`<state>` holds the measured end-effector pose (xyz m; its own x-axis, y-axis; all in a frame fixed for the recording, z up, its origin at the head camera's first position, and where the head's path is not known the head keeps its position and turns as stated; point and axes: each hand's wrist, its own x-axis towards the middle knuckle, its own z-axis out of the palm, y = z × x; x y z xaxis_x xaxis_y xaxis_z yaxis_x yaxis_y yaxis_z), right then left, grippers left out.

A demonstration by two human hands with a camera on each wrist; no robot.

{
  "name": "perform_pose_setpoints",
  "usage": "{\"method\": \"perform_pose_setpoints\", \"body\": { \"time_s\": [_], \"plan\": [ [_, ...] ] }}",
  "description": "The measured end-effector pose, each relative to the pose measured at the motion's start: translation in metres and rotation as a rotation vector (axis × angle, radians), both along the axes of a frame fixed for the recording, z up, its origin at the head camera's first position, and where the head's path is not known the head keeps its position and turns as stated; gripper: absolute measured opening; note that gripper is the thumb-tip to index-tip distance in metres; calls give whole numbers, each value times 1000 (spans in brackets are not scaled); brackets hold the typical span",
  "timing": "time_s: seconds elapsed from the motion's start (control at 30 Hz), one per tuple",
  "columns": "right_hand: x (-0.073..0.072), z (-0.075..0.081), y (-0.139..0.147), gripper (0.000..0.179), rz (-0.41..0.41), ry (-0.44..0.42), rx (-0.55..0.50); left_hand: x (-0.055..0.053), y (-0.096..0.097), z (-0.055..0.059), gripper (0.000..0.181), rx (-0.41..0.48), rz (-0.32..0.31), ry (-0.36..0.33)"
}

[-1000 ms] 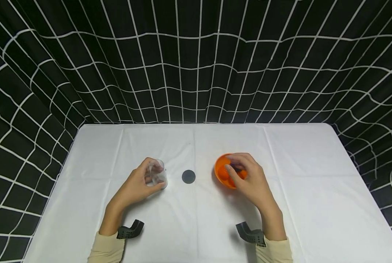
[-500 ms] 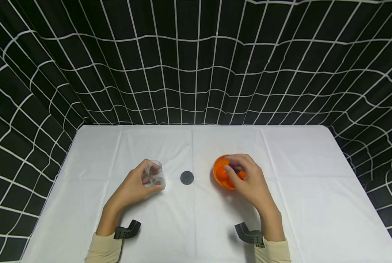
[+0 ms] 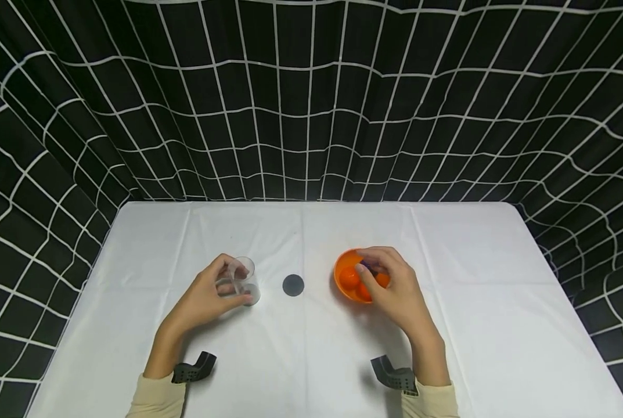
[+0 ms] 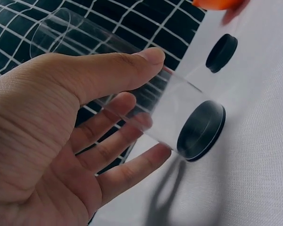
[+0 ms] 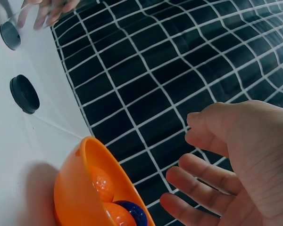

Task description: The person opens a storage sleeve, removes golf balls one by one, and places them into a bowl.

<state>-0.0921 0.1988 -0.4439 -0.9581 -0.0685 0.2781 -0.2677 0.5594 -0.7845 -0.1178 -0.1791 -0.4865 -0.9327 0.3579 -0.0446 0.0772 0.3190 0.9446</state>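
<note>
My left hand (image 3: 205, 292) holds a clear plastic tube (image 4: 165, 99) with a dark round base, which stands on the white table. The thumb lies along the near side of the tube, and its fingers show through the far side. My right hand (image 3: 395, 284) hovers over an orange bowl (image 5: 73, 188), and nothing is between its loosely bent fingers. Inside the bowl sit orange balls (image 3: 349, 277) and a dark blue ball (image 5: 134, 213). The right hand partly hides the bowl in the head view.
A dark round cap (image 3: 292, 285) lies on the white tablecloth (image 3: 301, 360) between the tube and the bowl. Black netted curtain (image 3: 311, 104) with white grid lines stands behind the table and at both sides.
My left hand has shifted slightly left at the tube. The right hand stays over the bowl, with the dark blue ball showing a little more. The whole head view has drifted slightly.
</note>
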Motion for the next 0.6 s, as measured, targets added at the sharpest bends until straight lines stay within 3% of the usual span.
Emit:
{"method": "perform_pose_setpoints", "body": {
  "time_s": [0.3,0.5,0.6],
  "plan": [
    [1,1,5,26,-37,-2,3,-2,1,4,59,-55,-29,44],
    [-4,0,18,23,-59,39,20,2,-2,13,82,-347,-52,169],
    [-5,-4,27,23,-71,53,55,8,-7,16,84,-441,-55,211]
  ]
}}
